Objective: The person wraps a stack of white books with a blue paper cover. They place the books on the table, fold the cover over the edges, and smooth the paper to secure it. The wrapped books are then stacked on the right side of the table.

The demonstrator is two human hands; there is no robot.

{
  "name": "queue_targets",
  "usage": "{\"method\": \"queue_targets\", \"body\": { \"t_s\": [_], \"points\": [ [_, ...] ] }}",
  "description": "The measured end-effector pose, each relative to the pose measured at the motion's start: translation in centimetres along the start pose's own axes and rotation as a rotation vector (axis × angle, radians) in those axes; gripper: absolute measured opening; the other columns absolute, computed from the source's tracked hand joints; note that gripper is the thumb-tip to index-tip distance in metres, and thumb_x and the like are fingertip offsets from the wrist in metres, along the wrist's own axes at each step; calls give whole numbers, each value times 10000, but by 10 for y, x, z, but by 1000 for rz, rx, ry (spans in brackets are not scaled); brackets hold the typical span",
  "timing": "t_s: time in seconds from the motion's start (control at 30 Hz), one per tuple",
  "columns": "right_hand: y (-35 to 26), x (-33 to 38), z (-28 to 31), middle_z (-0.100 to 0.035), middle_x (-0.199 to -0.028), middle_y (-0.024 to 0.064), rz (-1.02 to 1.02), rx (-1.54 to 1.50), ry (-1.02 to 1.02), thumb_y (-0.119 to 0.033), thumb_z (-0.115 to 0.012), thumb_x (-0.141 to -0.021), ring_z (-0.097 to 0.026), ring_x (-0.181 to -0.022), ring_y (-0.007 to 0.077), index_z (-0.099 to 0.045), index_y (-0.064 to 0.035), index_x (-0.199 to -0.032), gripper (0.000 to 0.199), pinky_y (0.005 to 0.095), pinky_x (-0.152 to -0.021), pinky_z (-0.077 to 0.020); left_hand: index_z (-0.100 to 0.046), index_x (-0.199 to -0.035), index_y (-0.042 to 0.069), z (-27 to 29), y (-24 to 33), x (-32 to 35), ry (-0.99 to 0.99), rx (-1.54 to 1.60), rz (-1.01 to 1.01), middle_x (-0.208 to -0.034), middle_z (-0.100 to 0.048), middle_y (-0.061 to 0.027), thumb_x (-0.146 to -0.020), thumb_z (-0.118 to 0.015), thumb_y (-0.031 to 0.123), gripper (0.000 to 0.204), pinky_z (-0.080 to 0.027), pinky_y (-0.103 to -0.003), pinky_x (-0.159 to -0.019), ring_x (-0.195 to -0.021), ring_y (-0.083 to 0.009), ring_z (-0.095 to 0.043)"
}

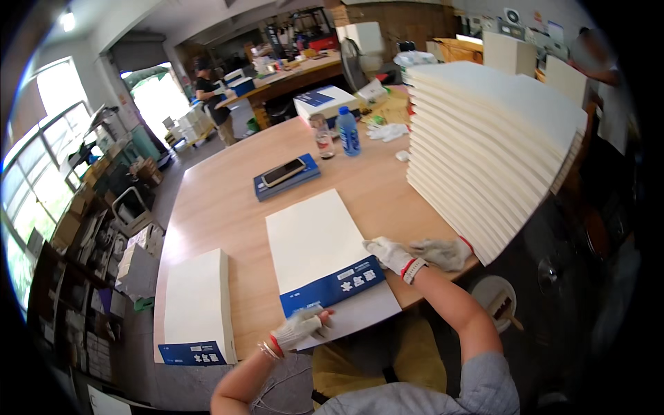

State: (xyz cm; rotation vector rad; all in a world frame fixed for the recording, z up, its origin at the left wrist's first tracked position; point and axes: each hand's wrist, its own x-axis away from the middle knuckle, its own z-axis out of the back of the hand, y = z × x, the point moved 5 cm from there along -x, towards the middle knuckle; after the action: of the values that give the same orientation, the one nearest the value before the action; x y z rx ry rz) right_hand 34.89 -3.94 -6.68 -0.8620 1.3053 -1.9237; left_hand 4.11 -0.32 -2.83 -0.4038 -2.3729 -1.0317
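A white sheet with a blue printed band [315, 238] lies before me, over a pale board or sheet [360, 315] at the table's front edge. My right hand [389, 254], in a white glove, has its fingers bunched on the band's right end and seems to grip that edge. My left hand [302, 328], gloved with bare fingertips, is at the band's lower left corner; motion smears its fingers, so its hold is unclear. To the left lies a thick stack of similar white sheets [194, 294] with a blue band at its near end.
A tall stack of white folded sheets [484, 152] rises at the right, a grey glove [443, 254] at its foot. Farther back are a phone [283, 172] on a blue box [290, 185], two bottles [348, 131] and a white-and-blue box [325, 102]. A bucket [494, 297] stands below right.
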Motion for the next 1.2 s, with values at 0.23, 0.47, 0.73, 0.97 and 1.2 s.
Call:
{"method": "queue_targets", "body": {
  "t_s": [0.23, 0.47, 0.73, 0.97, 1.2],
  "points": [
    [-11, -71, -4, -686, -838, 116, 44, -57, -100, -566, -542, -922, -625, -781, 207, -699, 21, -940, 607, 331, -755, -488, -504, -864, 127, 18, 11, -39, 374, 729, -392, -691, -531, -3, -950, -597, 378, 281, -410, -221, -451, -540, -115, -479],
    [-90, -40, -74, -639, -1008, 112, 108, -661, -333, -162, -594, -950, -646, -868, 160, -519, 41, -1143, 290, 278, -745, -538, -498, -777, 149, 45, 30, 37, 555, 474, -598, -614, -471, 18, -895, -682, 345, 294, -409, -264, -464, -513, -115, -462],
    [-173, 30, -243, -641, -917, 39, 407, -483, -460, -301, -638, -948, -618, -789, 116, -541, -30, -1107, 329, 273, -641, -510, -529, -1183, 3, 96, -4, 242, 1151, 65, -1388, -1037, -651, -78, -878, -646, 66, 333, -508, -277, -788, -837, -164, -614],
    [-153, 24, -407, -655, -910, 94, 233, -121, -451, -391, -716, -856, -634, -714, 159, -519, -17, -1117, 496, 287, -574, -513, -202, -1480, -76, 178, -51, 320, 2145, -92, -1027, -1428, -370, -234, -866, -585, 129, 753, -370, -389, -1051, -1259, -348, -435],
    [-186, 45, -397, -683, -931, 150, 300, 252, -450, -476, -682, -840, -679, -739, 214, -496, -22, -1162, 587, 334, -605, -538, -110, -1502, -79, 209, -67, 312, 2111, 61, -964, -1587, -87, -252, -887, -484, 160, 758, -171, -359, -1173, -1458, -363, -153]
  ]
}}
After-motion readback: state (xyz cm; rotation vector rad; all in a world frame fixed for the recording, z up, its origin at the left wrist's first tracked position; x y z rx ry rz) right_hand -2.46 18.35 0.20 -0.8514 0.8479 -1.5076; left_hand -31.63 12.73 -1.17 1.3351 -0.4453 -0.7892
